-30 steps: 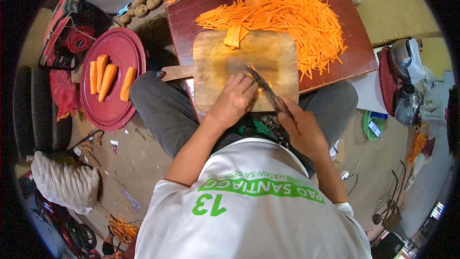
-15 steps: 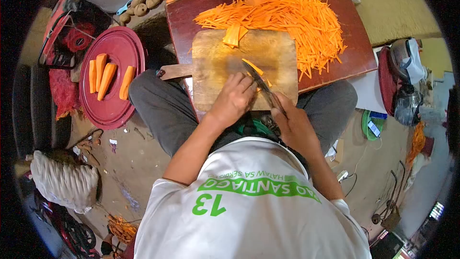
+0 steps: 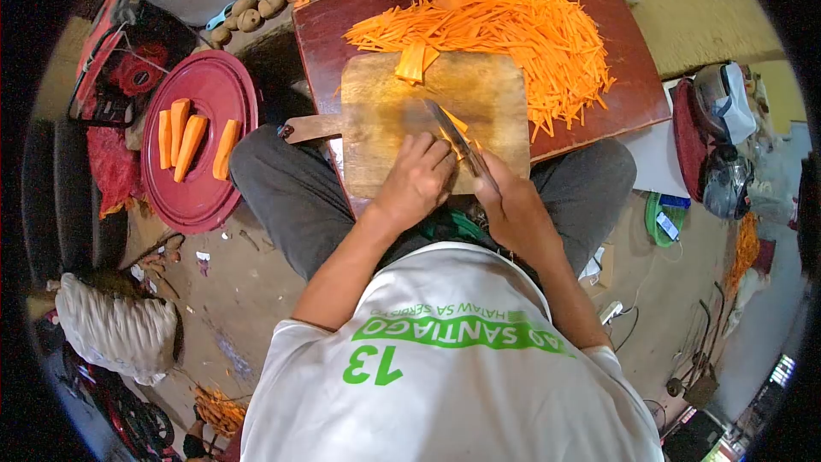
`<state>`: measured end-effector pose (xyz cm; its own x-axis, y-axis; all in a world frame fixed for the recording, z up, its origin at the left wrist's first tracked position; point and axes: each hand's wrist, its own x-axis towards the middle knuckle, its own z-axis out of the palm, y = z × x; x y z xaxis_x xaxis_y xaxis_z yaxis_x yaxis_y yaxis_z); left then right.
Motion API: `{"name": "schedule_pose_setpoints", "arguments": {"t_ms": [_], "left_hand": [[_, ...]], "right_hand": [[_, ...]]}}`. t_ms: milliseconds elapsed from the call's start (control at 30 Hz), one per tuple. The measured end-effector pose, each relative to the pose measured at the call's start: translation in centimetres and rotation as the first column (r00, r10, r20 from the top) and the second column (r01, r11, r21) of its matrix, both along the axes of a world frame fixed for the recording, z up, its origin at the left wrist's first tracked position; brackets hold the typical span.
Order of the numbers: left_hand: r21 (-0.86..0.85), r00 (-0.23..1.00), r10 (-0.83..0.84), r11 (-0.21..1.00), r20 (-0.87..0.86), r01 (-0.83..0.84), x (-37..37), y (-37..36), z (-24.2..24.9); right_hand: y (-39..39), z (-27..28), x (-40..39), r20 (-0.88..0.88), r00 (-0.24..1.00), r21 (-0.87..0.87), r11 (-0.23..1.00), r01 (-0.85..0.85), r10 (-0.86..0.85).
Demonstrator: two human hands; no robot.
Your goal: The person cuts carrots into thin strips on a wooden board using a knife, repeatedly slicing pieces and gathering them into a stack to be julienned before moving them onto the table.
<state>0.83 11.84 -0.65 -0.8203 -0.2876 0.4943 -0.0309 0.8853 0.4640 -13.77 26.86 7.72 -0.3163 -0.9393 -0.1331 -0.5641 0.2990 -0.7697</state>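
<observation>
A wooden cutting board (image 3: 376, 94) with a handle to the left lies in front of me. My right hand (image 3: 510, 201) is wrapped round the handle of a knife (image 3: 447, 130), its blade slanting up and left over the board. Against the blade's right side lie thin carrot strips (image 3: 459, 122). My left hand (image 3: 419, 173) is closed at the board's near edge, fingertips beside the blade; the carrot piece under them is mostly hidden. A few flat carrot slices (image 3: 412, 62) rest at the board's far edge. Beyond it spreads a large heap of carrot strips (image 3: 513, 26).
The board sits on a dark red tabletop (image 3: 329, 21). To my left, a red round lid (image 3: 201, 205) holds several peeled carrots (image 3: 190, 147). Brown round vegetables (image 3: 248, 15) lie behind it. A green basket (image 3: 654, 227) stands on the floor at right.
The knife has moved slightly left, toward my left fingers, and my right hand moved with it. My left hand stays in nearly the same place.
</observation>
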Motion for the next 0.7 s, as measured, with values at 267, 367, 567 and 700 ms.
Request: {"name": "schedule_pose_setpoints", "arguments": {"t_ms": [267, 367, 567, 700], "left_hand": [[-0.012, 0.999, 0.039, 0.999, -0.015, -0.04, -0.1, 0.2, -0.1], [-0.002, 1.0, 0.012, 1.0, 0.008, -0.012, -0.1, 0.0, 0.0], [0.027, 0.999, 0.039, 0.999, -0.038, -0.038, -0.1, 0.1, -0.1], [0.1, 0.995, 0.086, 0.992, -0.048, -0.081, -0.1, 0.1, -0.7]], "right_hand": [[1.0, 2.6, 0.4, 0.085, 0.994, 0.185, 0.981, 0.054, -0.071], [0.4, 0.4, 0.6, 0.014, 0.999, 0.025, 0.999, 0.029, -0.029], [-0.9, 0.1, 0.1, 0.053, 0.998, -0.091, 0.995, 0.044, -0.039], [0.8, 1.2, -0.4, 0.111, 0.988, -0.011, 0.994, 0.105, -0.103]]}}
